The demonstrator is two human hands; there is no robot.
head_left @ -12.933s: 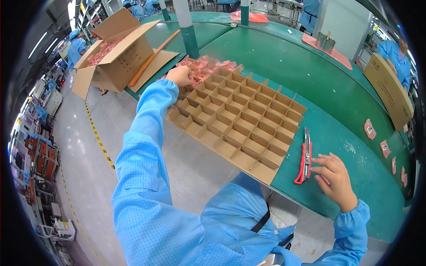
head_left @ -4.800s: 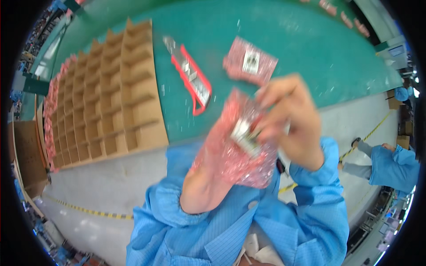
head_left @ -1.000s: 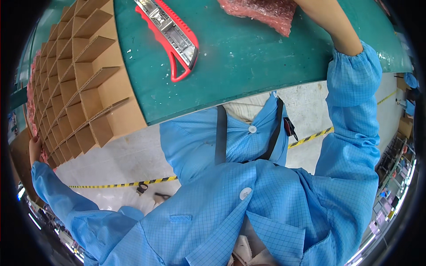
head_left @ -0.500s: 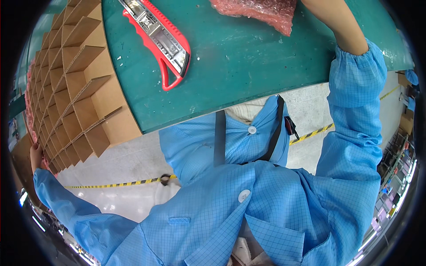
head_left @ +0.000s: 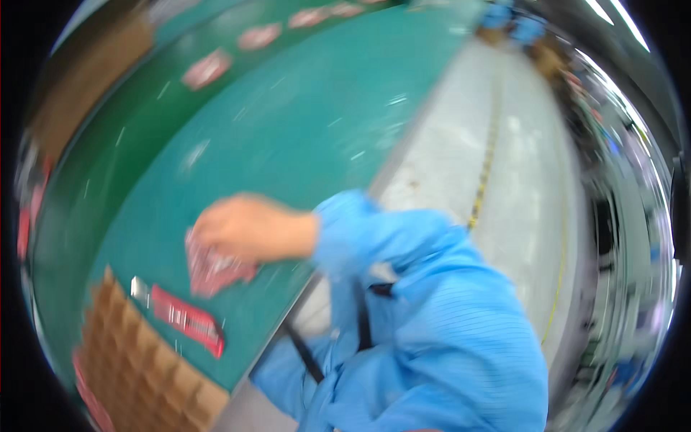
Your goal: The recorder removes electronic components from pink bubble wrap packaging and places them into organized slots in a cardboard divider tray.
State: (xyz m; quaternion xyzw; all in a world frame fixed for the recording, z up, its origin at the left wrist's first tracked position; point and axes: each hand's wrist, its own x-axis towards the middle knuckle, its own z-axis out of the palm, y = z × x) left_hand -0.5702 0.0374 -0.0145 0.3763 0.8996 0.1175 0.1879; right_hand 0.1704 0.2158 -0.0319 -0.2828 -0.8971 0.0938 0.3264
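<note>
My right hand point(head_left: 248, 227) is at the middle left, blurred by motion. Its fingers curl down over a pink bubble-wrap bag point(head_left: 216, 270) on the green work surface point(head_left: 288, 137), and they look closed on its upper part. What is inside the bag cannot be made out. Nearer to me lies a red utility knife point(head_left: 188, 319) with a metal front end. Beside the knife, at the lower left, stands a brown cardboard divider grid point(head_left: 144, 360). My left hand is out of the picture.
Several pink bags point(head_left: 207, 69) lie in a row on the green strip along the far side. A brown cardboard box point(head_left: 90, 90) stands at the upper left. On the right, a grey floor point(head_left: 446, 137) carries a yellow-black line. Other people in blue point(head_left: 529, 27) are far off.
The view has swung right and forward along the green surface. My right hand has come into view over the pink bag. My left hand, earlier at the divider's far edge, has left the picture.
</note>
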